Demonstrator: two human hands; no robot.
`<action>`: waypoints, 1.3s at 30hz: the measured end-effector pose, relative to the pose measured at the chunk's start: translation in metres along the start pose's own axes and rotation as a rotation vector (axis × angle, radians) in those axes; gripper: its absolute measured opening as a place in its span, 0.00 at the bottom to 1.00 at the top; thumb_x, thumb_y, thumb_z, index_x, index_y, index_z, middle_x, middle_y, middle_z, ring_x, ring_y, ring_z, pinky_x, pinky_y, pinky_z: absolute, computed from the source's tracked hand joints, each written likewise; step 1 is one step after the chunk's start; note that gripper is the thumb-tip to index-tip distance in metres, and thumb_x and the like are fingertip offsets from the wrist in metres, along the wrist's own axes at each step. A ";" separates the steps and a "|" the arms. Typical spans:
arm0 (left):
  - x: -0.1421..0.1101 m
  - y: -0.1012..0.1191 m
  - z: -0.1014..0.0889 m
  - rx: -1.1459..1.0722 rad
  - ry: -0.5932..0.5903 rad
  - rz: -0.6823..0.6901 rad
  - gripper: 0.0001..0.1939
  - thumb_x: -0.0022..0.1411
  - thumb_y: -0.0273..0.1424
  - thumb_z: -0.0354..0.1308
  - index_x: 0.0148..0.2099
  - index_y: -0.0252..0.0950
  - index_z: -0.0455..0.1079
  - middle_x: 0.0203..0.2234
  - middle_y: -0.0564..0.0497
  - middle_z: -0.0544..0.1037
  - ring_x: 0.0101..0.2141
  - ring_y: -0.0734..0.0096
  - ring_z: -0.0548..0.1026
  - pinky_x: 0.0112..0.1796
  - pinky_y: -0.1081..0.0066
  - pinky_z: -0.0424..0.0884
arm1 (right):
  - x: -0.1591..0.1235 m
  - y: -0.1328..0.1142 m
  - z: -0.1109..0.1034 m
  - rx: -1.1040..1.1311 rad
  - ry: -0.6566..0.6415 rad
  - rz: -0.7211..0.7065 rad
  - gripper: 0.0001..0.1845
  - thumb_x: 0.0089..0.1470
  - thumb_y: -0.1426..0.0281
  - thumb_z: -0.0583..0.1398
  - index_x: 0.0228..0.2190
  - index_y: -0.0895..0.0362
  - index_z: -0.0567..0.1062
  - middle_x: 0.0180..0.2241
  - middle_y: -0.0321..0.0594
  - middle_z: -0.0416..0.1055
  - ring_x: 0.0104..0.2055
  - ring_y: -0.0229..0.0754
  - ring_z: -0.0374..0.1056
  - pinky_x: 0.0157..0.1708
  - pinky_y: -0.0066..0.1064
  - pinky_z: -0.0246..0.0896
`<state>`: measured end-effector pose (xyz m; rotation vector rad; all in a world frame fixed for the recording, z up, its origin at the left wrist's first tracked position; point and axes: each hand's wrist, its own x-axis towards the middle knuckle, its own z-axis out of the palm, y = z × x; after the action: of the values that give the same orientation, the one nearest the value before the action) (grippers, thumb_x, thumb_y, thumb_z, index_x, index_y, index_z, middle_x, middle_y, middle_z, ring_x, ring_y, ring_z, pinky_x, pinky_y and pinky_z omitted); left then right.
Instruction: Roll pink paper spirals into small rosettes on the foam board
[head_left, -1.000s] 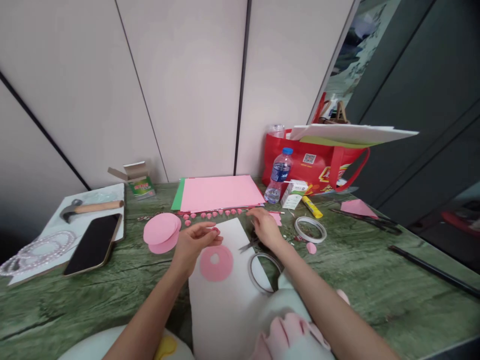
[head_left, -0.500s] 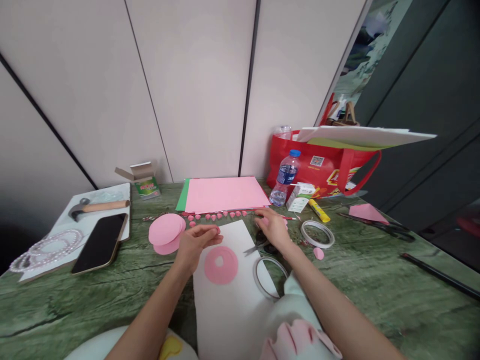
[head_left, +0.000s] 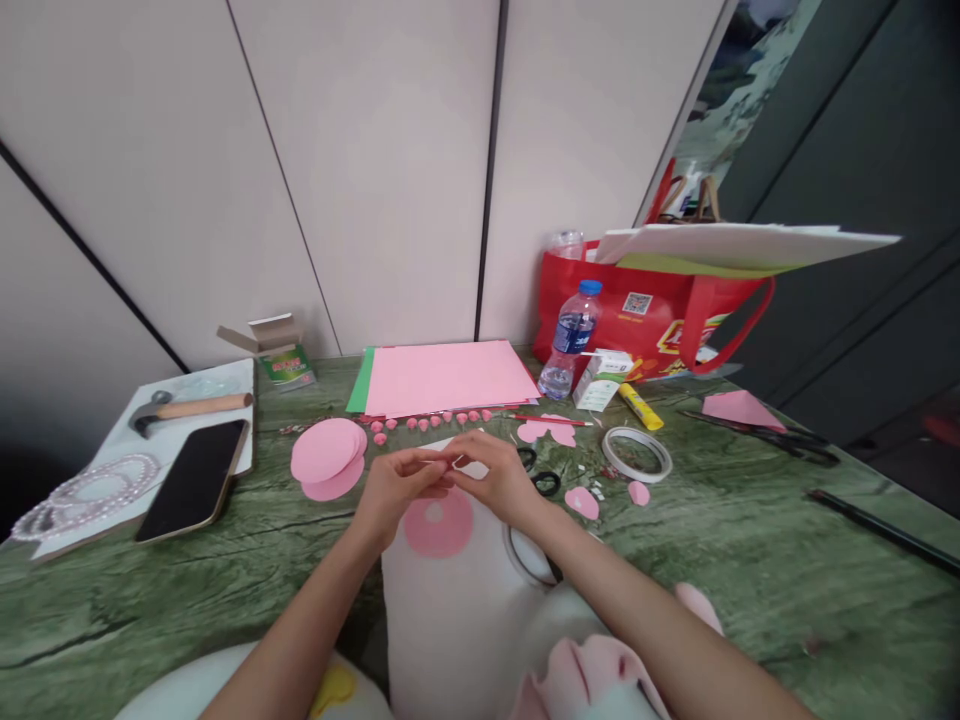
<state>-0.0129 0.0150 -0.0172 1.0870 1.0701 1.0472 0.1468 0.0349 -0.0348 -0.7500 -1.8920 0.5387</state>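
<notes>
My left hand [head_left: 397,487] and my right hand [head_left: 501,477] meet over a white sheet [head_left: 442,620]. Their fingertips pinch a small pink paper rosette [head_left: 448,466], mostly hidden between them. Just below lies a pink paper disc [head_left: 439,528] with a pale spot in its middle, on the sheet. Black-handled scissors [head_left: 546,483] lie partly under my right hand. Beyond my fingers runs a row of small pink rosettes [head_left: 435,421]. A stack of pink paper circles [head_left: 328,455] rests left of my left hand.
Right of my hands are a tape roll [head_left: 637,455], a yellow glue stick [head_left: 641,407], a pencil [head_left: 551,420] and pink scraps [head_left: 582,502]. A water bottle [head_left: 571,340] and red bag [head_left: 637,310] stand behind. A phone [head_left: 193,480] and hammer [head_left: 191,406] lie left.
My right hand has moved left from beside the scissors and pencil to join my left hand at the rosette. The scissor handles and pink scraps on the right are now uncovered.
</notes>
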 end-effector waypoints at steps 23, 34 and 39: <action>-0.003 0.001 0.004 -0.103 0.048 0.051 0.17 0.41 0.30 0.67 0.36 0.31 0.74 0.30 0.45 0.79 0.29 0.63 0.77 0.36 0.63 0.73 | 0.002 -0.004 0.002 -0.040 0.147 -0.158 0.06 0.51 0.73 0.57 0.30 0.55 0.74 0.32 0.41 0.72 0.34 0.37 0.69 0.35 0.30 0.67; -0.005 0.002 0.004 -0.203 -0.010 0.024 0.11 0.41 0.30 0.67 0.30 0.30 0.75 0.22 0.47 0.78 0.22 0.70 0.75 0.28 0.72 0.73 | 0.005 -0.017 -0.008 -0.018 0.041 -0.195 0.05 0.51 0.72 0.57 0.29 0.56 0.74 0.34 0.43 0.72 0.35 0.37 0.69 0.36 0.29 0.67; -0.008 0.005 0.007 -0.227 -0.051 0.037 0.12 0.43 0.30 0.66 0.32 0.30 0.75 0.26 0.45 0.79 0.26 0.69 0.76 0.32 0.69 0.73 | 0.004 -0.018 -0.011 -0.054 0.037 -0.223 0.05 0.51 0.72 0.57 0.31 0.55 0.73 0.36 0.43 0.72 0.37 0.38 0.69 0.37 0.31 0.67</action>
<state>-0.0084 0.0075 -0.0101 0.9471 0.8700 1.1351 0.1504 0.0252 -0.0160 -0.5700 -1.9318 0.3335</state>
